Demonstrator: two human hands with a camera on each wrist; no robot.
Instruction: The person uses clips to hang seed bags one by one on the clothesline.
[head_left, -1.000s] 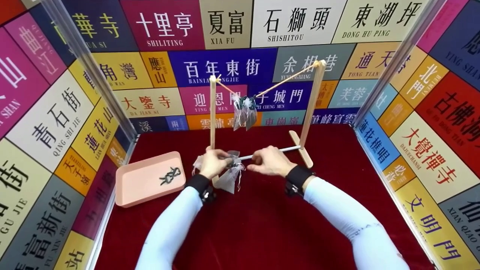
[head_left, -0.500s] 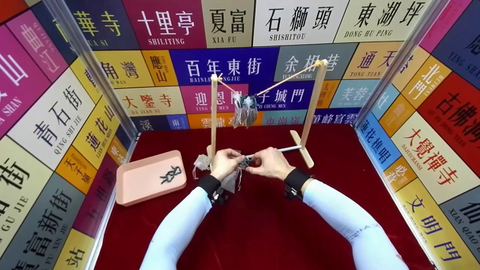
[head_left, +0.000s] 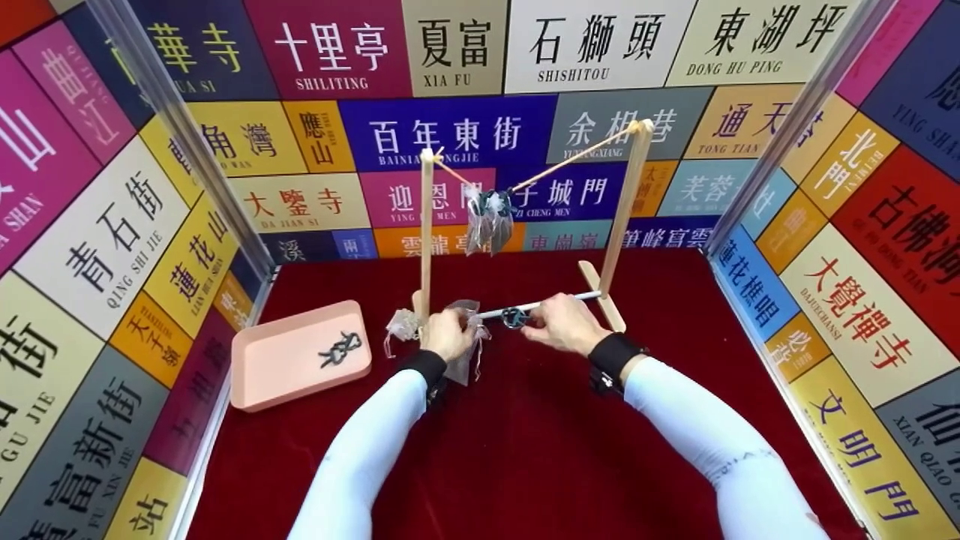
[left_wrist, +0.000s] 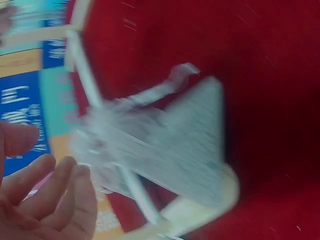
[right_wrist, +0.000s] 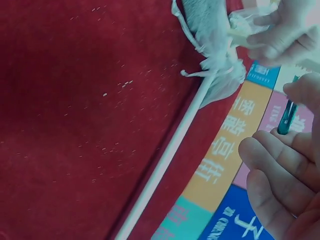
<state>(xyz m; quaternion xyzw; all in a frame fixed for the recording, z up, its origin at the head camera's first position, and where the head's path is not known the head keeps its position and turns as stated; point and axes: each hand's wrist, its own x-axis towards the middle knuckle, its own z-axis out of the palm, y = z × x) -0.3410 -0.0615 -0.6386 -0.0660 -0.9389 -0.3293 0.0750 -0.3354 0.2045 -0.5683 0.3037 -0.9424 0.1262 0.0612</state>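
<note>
A sheer organza drawstring bag [left_wrist: 185, 135] is tied around the white rod [right_wrist: 165, 160], its body hanging down toward the red cloth. My left hand [head_left: 448, 334] is beside it; in the left wrist view its loosely bent fingers [left_wrist: 65, 195] hold nothing. My right hand [head_left: 566, 324] pinches a small dark green ring-shaped piece [head_left: 514, 318] between thumb and fingers, in front of the rod. Only a short glossy green length [right_wrist: 287, 117] of that piece shows in the right wrist view. A second pale bag [head_left: 404, 324] lies by the left post, partly behind my left hand.
Two wooden posts [head_left: 622, 217] carry a sagging cord [head_left: 574, 159], with more sheer bags [head_left: 490, 225] and dark green pieces hanging midway. At left stands a pink tray [head_left: 281, 367] holding dark looped pieces [head_left: 341, 349]. Sign-covered walls enclose the red cloth.
My hands came together at the bag's neck, then parted. The right hand has moved right with the dark green ring; the left has let go and drawn slightly back.
</note>
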